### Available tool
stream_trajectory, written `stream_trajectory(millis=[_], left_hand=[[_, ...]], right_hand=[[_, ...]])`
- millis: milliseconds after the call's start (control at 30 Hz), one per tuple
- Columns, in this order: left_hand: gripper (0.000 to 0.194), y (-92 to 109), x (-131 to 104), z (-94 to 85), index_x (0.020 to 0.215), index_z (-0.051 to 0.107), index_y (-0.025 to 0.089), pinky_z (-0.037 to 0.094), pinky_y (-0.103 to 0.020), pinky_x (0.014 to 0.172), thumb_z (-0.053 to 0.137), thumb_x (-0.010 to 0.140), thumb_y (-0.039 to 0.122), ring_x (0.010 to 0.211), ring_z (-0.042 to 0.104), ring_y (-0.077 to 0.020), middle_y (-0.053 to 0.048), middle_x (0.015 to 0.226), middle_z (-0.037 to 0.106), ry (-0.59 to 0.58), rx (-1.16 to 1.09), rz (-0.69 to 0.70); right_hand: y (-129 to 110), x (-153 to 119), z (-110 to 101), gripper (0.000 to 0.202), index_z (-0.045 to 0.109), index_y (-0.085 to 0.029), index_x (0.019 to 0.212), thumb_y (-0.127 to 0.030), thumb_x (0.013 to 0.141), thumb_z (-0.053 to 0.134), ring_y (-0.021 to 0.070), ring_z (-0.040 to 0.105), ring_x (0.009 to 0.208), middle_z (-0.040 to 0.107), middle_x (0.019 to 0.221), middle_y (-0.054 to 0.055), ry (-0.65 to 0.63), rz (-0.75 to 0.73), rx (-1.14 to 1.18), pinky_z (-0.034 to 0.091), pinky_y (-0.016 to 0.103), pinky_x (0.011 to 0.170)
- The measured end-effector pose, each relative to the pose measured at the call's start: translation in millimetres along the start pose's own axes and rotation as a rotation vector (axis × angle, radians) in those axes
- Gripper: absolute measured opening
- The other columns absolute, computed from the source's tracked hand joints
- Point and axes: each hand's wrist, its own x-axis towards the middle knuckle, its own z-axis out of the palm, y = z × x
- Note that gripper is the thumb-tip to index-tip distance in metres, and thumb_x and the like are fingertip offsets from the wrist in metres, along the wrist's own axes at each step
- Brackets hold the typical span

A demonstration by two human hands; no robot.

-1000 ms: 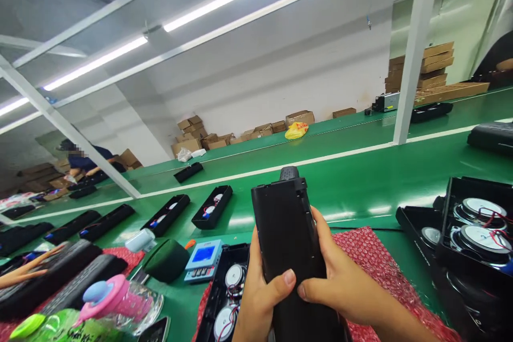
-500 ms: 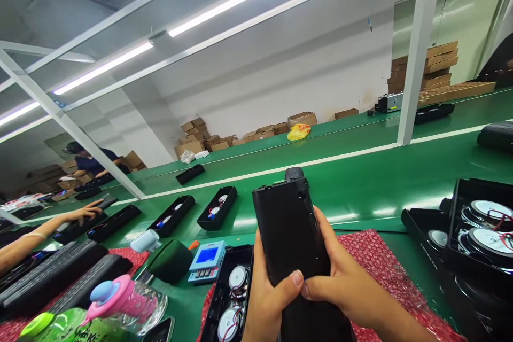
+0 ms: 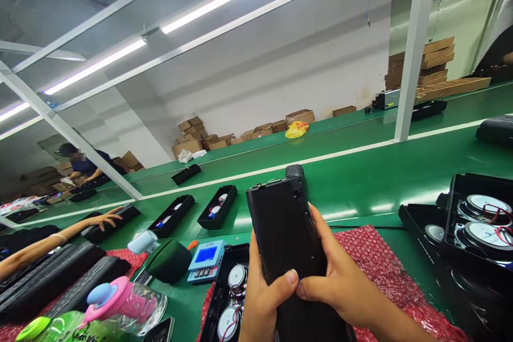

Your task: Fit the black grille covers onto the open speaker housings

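Observation:
A long black speaker housing (image 3: 286,235) is held tilted up in front of me, its broad plain face toward the camera. My left hand (image 3: 266,299) grips its left edge, and my right hand (image 3: 336,283) wraps the right edge. Both thumbs press on the face and nearly meet. A dark knob-like part (image 3: 294,171) sticks out at its far end. Just left of my left hand lies an open black speaker shell (image 3: 224,283) with round drivers and red wires. Beneath my right forearm is red bubble wrap (image 3: 377,262).
A blue meter (image 3: 207,261), a pink-lidded bottle (image 3: 124,304) and dark speaker bars (image 3: 52,278) lie at left. A co-worker's hand (image 3: 105,220) touches a black shell. Open shells with drivers (image 3: 487,224) stand right. A white post (image 3: 414,53) rises from the green bench (image 3: 360,171).
The co-worker's hand at left has moved right and now rests on another black shell. My hands keep the same grip on the housing, which shifts slightly left in view.

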Motion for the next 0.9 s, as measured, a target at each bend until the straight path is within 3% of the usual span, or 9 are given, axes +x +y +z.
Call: stream_trajectory(millis=[333, 467, 900], left_hand=[[0.109, 3.6, -3.5, 3.7, 0.147, 0.018, 0.027, 0.048, -0.050, 0.096, 0.078, 0.057, 0.035, 0.114, 0.057, -0.0376, -0.011, 0.125, 0.061, -0.043, -0.039, -0.019], [0.107, 4.8, -0.5, 4.2, 0.146, 0.023, 0.025, 0.048, -0.051, 0.096, 0.079, 0.054, 0.032, 0.115, 0.056, -0.0387, -0.012, 0.124, 0.062, -0.037, -0.045, -0.019], [0.110, 5.3, -0.2, 4.0, 0.146, 0.020, 0.023, 0.047, -0.050, 0.097, 0.080, 0.054, 0.029, 0.115, 0.057, -0.0388, -0.012, 0.121, 0.063, -0.039, -0.083, -0.021]], right_hand=[[-3.7, -7.0, 4.4, 0.117, -0.003, -0.041, 0.148, -0.006, 0.062, 0.069, 0.0239, 0.059, 0.110, 0.044, 0.140, 0.006, 0.042, 0.011, -0.012, 0.054, 0.033, 0.077], [-0.8, -3.2, -0.9, 0.119, -0.005, -0.042, 0.147, -0.007, 0.061, 0.070, 0.0221, 0.061, 0.106, 0.047, 0.137, 0.004, 0.015, 0.001, -0.034, 0.054, 0.034, 0.080], [-6.8, -5.7, 3.6, 0.115, -0.002, -0.041, 0.147, -0.003, 0.062, 0.065, 0.0198, 0.062, 0.105, 0.046, 0.139, 0.005, 0.027, 0.018, -0.026, 0.053, 0.029, 0.076]])
